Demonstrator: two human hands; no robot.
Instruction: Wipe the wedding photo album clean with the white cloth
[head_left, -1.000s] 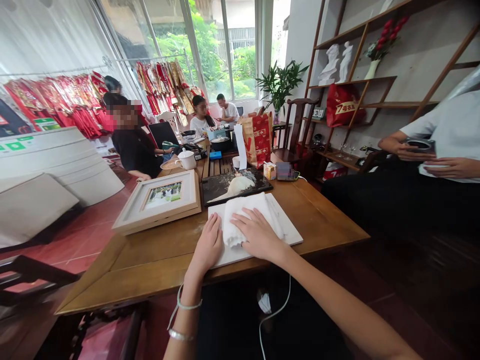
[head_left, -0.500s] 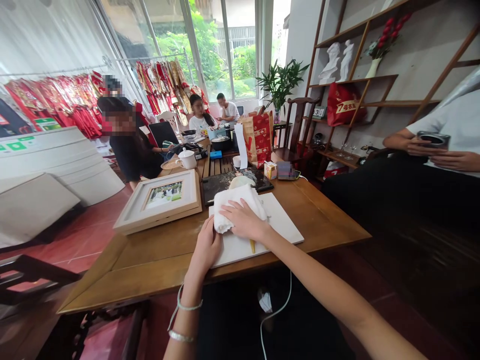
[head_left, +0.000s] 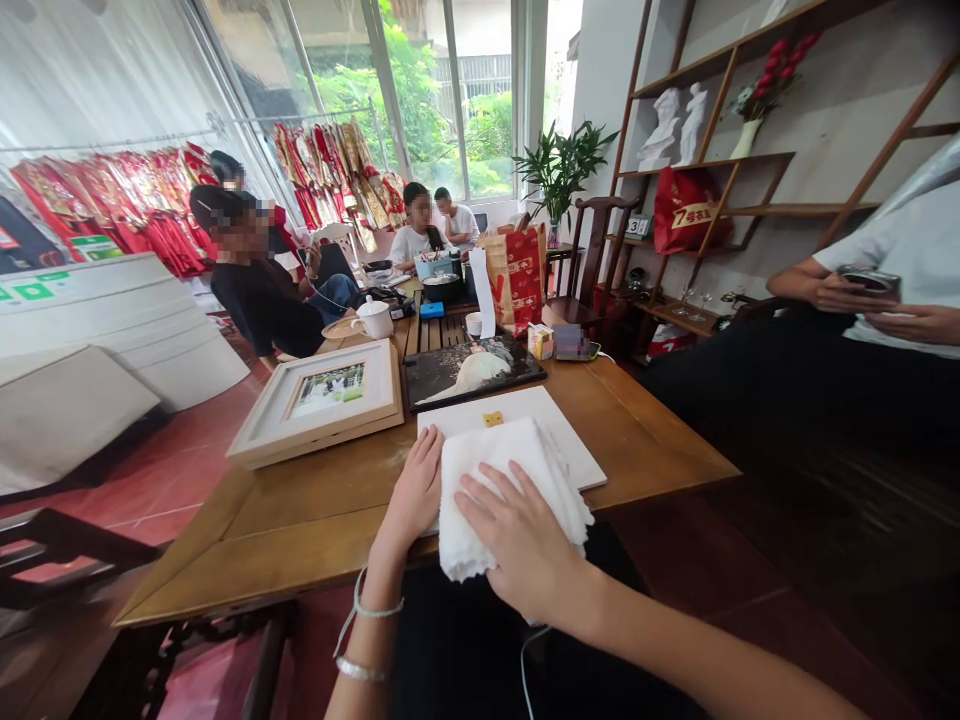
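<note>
A folded white towel (head_left: 480,455) lies over a flat white board (head_left: 566,440), and its near end hangs past the table's front edge. My right hand (head_left: 525,545) is on the towel, fingers spread across its top, with the thumb by the near edge. My left hand (head_left: 418,485) rests with straight fingers on the board's left edge, beside the towel and holding nothing. A small yellow piece (head_left: 493,419) shows on the board just beyond the towel. The towel covers most of the board's near half.
Left of the board are stacked picture frames (head_left: 390,385). Behind it lies a dark picture panel (head_left: 431,375). A white teapot (head_left: 375,318), a red paper bag (head_left: 517,280) and a small box (head_left: 540,341) stand farther back. Several people sit around; one at right holds a phone (head_left: 870,280).
My right hand has drawn the towel toward me, from the board's far part to past the table's front edge. The dark panel's picture shows more. My left hand stays at the board's left edge.
</note>
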